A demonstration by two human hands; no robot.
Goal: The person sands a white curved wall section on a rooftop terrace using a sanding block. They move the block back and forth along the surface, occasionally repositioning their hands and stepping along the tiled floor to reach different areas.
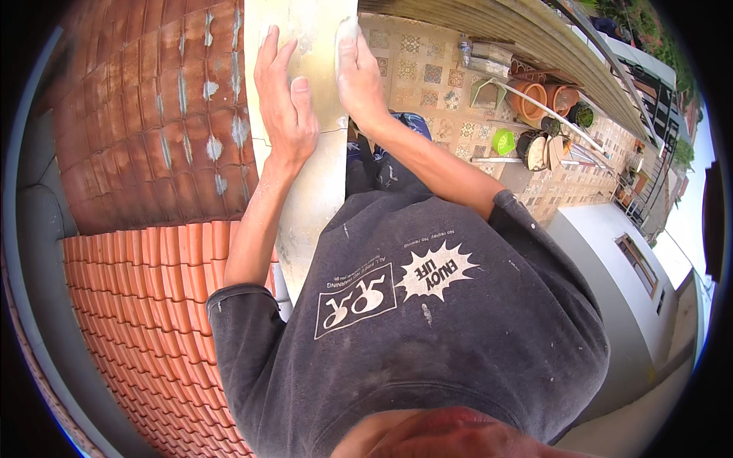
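Below me runs the long flat top of a cream-painted wall (pixel 312 177), stained and crossed by a thin crack. My left hand (pixel 286 103) is over it with fingers and thumb apart, holding nothing; whether the palm touches the surface I cannot tell. At the wall's right edge, my right hand (pixel 359 80) has its fingers closed over a thin whitish pad (pixel 346 28). The pad lies along that edge, largely hidden under the fingers, and its material is unclear. Pale dust or paint specks mark my left forearm.
Weathered brown roof tiles (pixel 143 114) and brighter orange ones (pixel 149 286) lie left of the wall. Down right, a patterned tile floor (pixel 432 74) holds terracotta pots (pixel 525 98), a green plastic basket (pixel 503 141), a plastic bottle (pixel 464 50) and a white pole (pixel 552 117). Corrugated roofing (pixel 515 26) spans the upper right.
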